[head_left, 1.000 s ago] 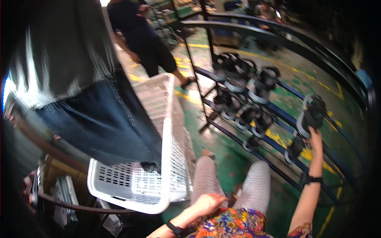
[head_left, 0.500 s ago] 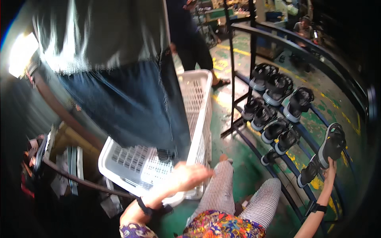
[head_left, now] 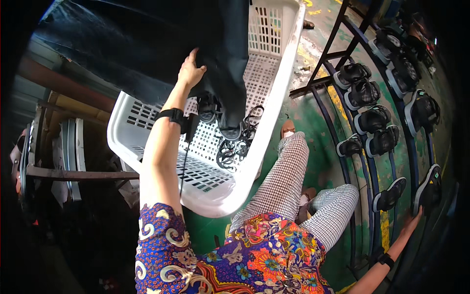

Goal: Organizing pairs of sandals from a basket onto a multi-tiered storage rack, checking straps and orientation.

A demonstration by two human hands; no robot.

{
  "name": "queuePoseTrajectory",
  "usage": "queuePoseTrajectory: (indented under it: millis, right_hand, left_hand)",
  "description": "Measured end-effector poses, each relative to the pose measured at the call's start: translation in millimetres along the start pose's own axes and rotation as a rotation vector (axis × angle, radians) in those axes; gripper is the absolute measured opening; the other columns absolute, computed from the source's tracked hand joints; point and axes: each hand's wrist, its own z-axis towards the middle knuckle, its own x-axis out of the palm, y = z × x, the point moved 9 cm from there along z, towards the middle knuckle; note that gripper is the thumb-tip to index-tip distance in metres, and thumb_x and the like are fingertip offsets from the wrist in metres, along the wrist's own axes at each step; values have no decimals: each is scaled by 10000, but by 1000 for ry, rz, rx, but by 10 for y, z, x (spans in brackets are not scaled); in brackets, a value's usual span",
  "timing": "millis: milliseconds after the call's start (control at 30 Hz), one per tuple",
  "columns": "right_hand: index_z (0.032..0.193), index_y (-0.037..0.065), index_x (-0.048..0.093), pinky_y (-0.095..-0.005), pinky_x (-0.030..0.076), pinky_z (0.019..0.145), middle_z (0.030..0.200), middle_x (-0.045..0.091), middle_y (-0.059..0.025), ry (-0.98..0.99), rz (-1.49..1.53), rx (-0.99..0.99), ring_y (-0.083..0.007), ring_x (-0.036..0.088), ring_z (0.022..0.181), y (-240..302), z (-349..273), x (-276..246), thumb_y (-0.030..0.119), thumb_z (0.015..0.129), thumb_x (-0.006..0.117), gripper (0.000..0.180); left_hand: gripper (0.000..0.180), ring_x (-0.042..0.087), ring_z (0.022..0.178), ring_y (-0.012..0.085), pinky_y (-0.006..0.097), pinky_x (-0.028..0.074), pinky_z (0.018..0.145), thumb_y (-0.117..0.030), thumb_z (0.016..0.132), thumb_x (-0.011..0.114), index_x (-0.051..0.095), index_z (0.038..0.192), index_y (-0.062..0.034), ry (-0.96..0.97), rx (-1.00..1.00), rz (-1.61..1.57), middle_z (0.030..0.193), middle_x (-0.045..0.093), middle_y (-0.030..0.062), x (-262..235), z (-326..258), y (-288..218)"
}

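My left hand (head_left: 191, 72) reaches up against a dark, heavy cloth flap (head_left: 132, 54), fingers apart and holding nothing. The flap hangs over a white slotted plastic basket (head_left: 289, 63). Inside the basket, partly covered by the flap, are a black shoe (head_left: 208, 109) and several black straps or cords (head_left: 230, 152). At the lower right, my right hand (head_left: 411, 225) has its fingers stretched out, tips at the lower end of a black shoe with a grey sole (head_left: 428, 190). That shoe rests on a dark metal rack; whether the fingertips still touch it is hard to tell.
Several black shoes, among them one pair-sized sandal-like shoe (head_left: 390, 195), stand on the rack's bars (head_left: 360, 183) to my right. On the left, a brown metal bar (head_left: 83, 172) runs toward the basket. Green painted floor (head_left: 316, 115) lies between basket and rack.
My left hand has gone up from near the basket's rim to the flap. My right hand has slid off its grip on the shoe. The view has shifted toward the basket.
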Motion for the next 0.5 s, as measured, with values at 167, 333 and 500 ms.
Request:
queuePoseTrajectory:
  millis: [167, 333, 500]
  right_hand:
    - [1391, 163, 389, -418, 348, 1023, 1305, 490, -117, 146, 146, 204, -277, 463, 1222, 46, -162, -74, 352, 939, 514, 505]
    - [1391, 166, 389, -416, 293, 1059, 1415, 380, -75, -1, 32, 4, -264, 438, 1220, 211, -91, -152, 339, 939, 512, 499]
    - [1381, 175, 401, -345, 391, 970, 1370, 410, -67, 132, -227, -213, -229, 473, 1163, 285, -41, -623, 363, 935, 529, 500]
  left_hand:
    - [349, 559, 1135, 288, 366, 449, 954, -216, 743, 612, 673, 1070, -113, 638, -253, 173, 1268, 560, 161, 1239, -546, 615]
    - [529, 444, 1246, 352, 411, 364, 1056, -159, 701, 605, 603, 1229, -180, 823, 96, 209, 1294, 541, 115, 1891, -1306, 514]
    - [172, 538, 1066, 229, 385, 417, 847, -223, 793, 594, 701, 905, -148, 660, 465, 617, 997, 673, 17, 1956, -1200, -154]
